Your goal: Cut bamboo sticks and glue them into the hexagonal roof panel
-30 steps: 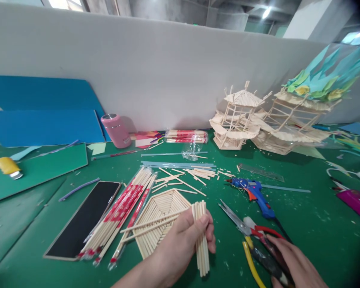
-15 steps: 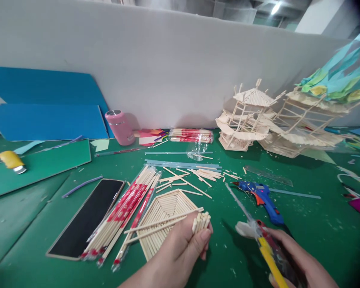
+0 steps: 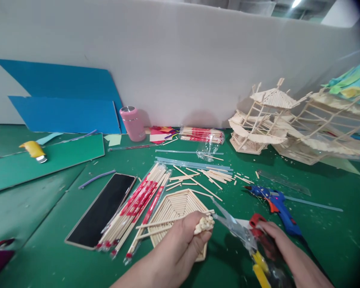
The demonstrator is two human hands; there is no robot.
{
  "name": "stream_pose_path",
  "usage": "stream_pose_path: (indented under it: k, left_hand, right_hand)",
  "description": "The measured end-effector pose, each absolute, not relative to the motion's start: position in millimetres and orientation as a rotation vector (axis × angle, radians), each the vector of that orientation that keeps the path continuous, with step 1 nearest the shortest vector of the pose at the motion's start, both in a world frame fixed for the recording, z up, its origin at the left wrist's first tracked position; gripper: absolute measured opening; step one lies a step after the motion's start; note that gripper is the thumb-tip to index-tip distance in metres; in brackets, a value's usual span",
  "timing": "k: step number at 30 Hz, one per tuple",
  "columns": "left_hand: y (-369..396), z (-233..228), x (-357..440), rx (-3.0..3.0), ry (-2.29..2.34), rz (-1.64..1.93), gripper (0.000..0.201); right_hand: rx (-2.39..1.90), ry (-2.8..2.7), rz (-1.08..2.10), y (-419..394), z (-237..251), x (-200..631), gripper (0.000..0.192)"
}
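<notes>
My left hand (image 3: 176, 245) is closed around a bundle of short wooden sticks (image 3: 204, 225), their ends showing past my thumb. Two longer sticks (image 3: 160, 226) stick out to the left of the same hand. Scissors (image 3: 238, 232) with red and yellow handles are gripped in my right hand (image 3: 288, 246); their blades are apart and point at the bundle. Clear wrapping or tape seems to cover part of them. Under my left hand lies a hexagonal panel of glued sticks (image 3: 180, 202), partly hidden by the hand.
Loose sticks (image 3: 211, 176) and glue sticks (image 3: 195, 162) lie beyond the panel. A blue glue gun (image 3: 280, 208) rests at right, stick pagodas (image 3: 264, 120) behind it. Wrapped stick packs (image 3: 141, 196), a phone (image 3: 103, 210), a pink flask (image 3: 133, 124) and a yellow cutter (image 3: 33, 150) are leftward.
The scissors have moved left and turned, bringing their blades close to the bundle. My left hand has tilted the stick ends toward the camera. The view has shifted to the left.
</notes>
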State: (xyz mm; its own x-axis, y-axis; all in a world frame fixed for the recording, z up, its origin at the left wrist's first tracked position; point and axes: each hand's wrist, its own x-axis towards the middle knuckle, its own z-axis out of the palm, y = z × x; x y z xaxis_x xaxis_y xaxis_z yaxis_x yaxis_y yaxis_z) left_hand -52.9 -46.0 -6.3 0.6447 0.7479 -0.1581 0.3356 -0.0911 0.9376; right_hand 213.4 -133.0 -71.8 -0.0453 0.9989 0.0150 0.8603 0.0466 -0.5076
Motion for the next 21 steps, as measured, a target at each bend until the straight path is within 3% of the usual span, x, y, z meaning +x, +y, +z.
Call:
stream_pose_path:
  k: [4, 8, 21]
  left_hand:
    - [-43.8, -4.8, -55.3, 1.713, 0.837, 0.436, 0.02]
    - [-43.2, -6.4, -57.1, 1.762, 0.794, 0.445, 0.019]
    - [-45.1, -8.7, -57.5, 1.86, 0.753, 0.469, 0.012]
  right_hand:
    - [-1.904, -2.18, 0.406, -131.7, -69.2, 212.3, 0.096]
    - [-1.955, -2.172, 0.348, -133.3, -64.9, 205.5, 0.09]
    - [-1.978, -2.261, 0.46, -135.7, -60.3, 211.3, 0.096]
